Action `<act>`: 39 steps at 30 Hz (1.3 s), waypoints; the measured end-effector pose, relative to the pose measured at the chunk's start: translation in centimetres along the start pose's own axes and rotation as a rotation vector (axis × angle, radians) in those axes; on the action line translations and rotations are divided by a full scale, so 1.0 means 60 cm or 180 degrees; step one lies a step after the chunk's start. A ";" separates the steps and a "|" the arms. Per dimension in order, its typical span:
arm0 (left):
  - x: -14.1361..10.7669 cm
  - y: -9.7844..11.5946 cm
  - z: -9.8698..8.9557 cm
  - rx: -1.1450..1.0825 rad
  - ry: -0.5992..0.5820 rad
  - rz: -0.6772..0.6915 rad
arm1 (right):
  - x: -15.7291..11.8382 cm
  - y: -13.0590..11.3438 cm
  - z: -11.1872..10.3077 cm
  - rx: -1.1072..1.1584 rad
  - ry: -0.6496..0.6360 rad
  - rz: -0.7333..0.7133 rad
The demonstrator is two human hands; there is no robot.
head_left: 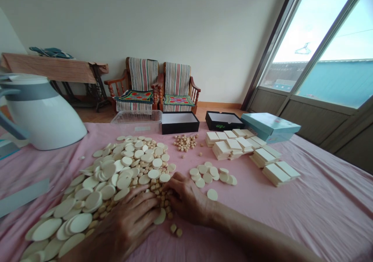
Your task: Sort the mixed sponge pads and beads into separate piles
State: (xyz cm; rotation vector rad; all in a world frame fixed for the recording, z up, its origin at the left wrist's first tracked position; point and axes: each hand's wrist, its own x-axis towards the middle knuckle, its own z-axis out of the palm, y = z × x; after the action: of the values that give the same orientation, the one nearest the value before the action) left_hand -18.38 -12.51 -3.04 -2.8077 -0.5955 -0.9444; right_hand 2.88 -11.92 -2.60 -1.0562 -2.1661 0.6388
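Across a pink cloth [291,215], at the near edge of a wide heap of flat cream discs [116,180], the left hand [128,219] lies with its fingers spread and pressed down over the discs and the small round beads [161,195] mixed among them. The right hand [188,198] sits just beside it, fingers curled down into the beads; whether they pinch anything cannot be told. Between the hands the beads are bunched, as if the two hands were penning them in.

The discs are smooth and matte, in several diameters, overlapping like spilled coins; the view does not settle their material. Beyond the heap, things seem kept apart by shape: a loose cluster of beads [185,142], a small group of discs [208,174], and rectangular cream bars [233,143] stacked in low rows. Farther back stand two shallow black boxes [180,123], a teal box [271,126] and a clear plastic tray [136,121], probably there to receive the sorted pieces. A white jug [40,112] rises at the far left.
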 end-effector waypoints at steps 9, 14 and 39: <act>0.005 0.013 -0.018 0.0079 -0.0322 -0.0060 | 0.020 0.016 -0.037 -0.0493 0.0471 0.0104; 0.009 0.011 -0.031 0.0018 -0.0461 -0.0019 | 0.094 0.100 -0.098 -0.1381 0.0647 0.0582; -0.001 -0.009 -0.048 0.0023 -0.0529 -0.0609 | 0.142 0.069 -0.017 -0.1080 -0.0003 0.0400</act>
State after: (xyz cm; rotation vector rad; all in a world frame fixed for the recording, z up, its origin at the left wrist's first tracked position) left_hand -20.22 -12.72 -0.76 -2.8815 -0.9005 -0.7384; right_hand 1.70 -2.50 -1.81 -1.3758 -2.2728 0.3302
